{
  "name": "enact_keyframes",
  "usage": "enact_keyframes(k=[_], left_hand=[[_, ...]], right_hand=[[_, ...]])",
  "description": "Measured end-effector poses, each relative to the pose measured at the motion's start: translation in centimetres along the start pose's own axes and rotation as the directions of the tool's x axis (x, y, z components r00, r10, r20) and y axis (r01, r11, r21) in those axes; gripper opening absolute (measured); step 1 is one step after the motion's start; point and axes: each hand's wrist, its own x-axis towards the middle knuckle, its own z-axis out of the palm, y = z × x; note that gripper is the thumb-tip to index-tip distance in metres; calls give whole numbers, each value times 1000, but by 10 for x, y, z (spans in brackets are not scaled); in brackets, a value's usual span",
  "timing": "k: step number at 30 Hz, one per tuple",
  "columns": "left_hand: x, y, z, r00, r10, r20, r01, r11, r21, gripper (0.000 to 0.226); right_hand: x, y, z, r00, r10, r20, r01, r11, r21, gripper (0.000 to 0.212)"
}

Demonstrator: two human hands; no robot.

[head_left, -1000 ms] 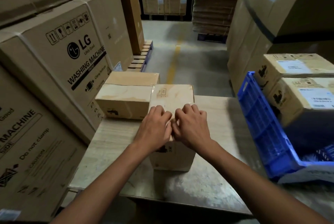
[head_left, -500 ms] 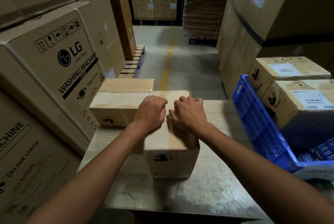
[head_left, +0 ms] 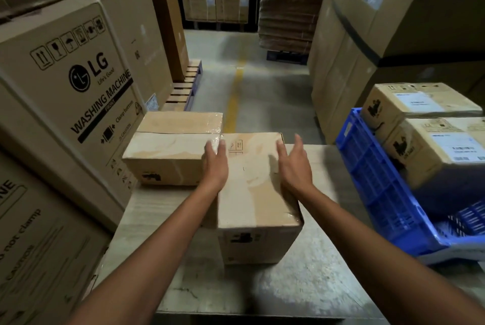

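a plain cardboard box point(head_left: 252, 183) stands on the counter point(head_left: 288, 288), near its middle, with its long side running away from the person. its top is closed and shiny with tape, and a small printed mark shows near the far end. the left hand point(head_left: 215, 164) lies along the left edge of the top, fingers straight and together, pointing away, gripping nothing. the right hand point(head_left: 294, 164) is at the right edge of the top, also flat and unclenched, with the fingers stretched out and the thumb spread to the side. both hands are a little blurred, so i cannot tell how firmly they press on the cardboard.

a second taped box point(head_left: 168, 151) sits on the far left of the counter, its right end touching the first box's far left corner, just beside the left fingertips. to the left rises a big washing machine carton point(head_left: 65, 93) with more cartons under and behind it. on the right a blue crate point(head_left: 372, 183) leans at the counter's edge, holding two labelled boxes point(head_left: 443, 151), one behind the other. beyond the counter a yellow line point(head_left: 236, 93) runs down the grey floor point(head_left: 275, 104), with a pallet point(head_left: 186, 88) at its left and a stack of flat cardboard point(head_left: 286, 4) far back.
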Motion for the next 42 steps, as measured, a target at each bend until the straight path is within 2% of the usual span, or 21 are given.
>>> enact_keyframes(k=[1,2,4,5,10,13,15,17,20,23,25,27,30,33,35,37,39,42], left_hand=[[1,-1,0,989,-126,78,139,972,-188,77],[-4,0,-1,967,-185,175,235,916,-327,74],[-14,6,-3,932,-188,311,318,835,-448,69],[-18,7,-5,919,-172,355,334,818,-468,70],[-36,10,-10,897,-56,438,310,785,-536,79],[-39,3,-10,946,22,324,214,708,-673,77],[-37,-6,-11,971,-4,240,180,673,-717,78],[-38,-20,-5,969,-23,246,198,671,-715,77],[-48,-47,8,935,-48,352,296,655,-695,69],[-62,-74,15,884,-84,460,386,688,-615,73],[-65,-84,17,857,-157,490,446,704,-554,74],[-64,-79,17,860,-212,465,461,713,-528,70],[-46,-65,19,875,-328,355,471,742,-477,59],[-13,-53,20,856,-379,351,505,760,-409,66],[11,-54,23,837,-373,401,514,788,-340,73],[20,-50,23,826,-315,469,497,798,-340,76],[3,-28,15,829,-253,498,462,812,-357,77],[-10,-15,5,875,-148,461,367,823,-433,75]], right_hand=[[3,2,-1,986,147,73,-155,979,133,73],[4,3,-3,951,251,181,-295,911,288,76],[1,4,-6,891,283,354,-442,717,539,73],[-4,2,-9,886,264,382,-453,667,591,70],[-31,0,-24,930,165,327,-351,661,663,74],[-40,9,-33,980,144,140,-200,621,758,70],[-47,16,-33,978,179,109,-194,576,794,82],[-51,34,-21,965,226,131,-237,543,806,86],[-65,60,-9,936,296,189,-330,556,763,74],[-80,74,-4,909,332,253,-411,603,684,62],[-85,82,0,892,366,264,-449,659,604,60],[-86,83,1,879,396,266,-475,680,558,59],[-70,79,-1,883,394,255,-467,683,561,61],[-48,64,-8,861,394,323,-508,705,495,75],[-34,59,-5,829,394,396,-552,684,476,83],[-31,52,-4,832,351,430,-544,667,508,90],[-40,41,-11,863,333,380,-500,666,553,83],[-51,26,-26,905,290,310,-423,684,595,72]])
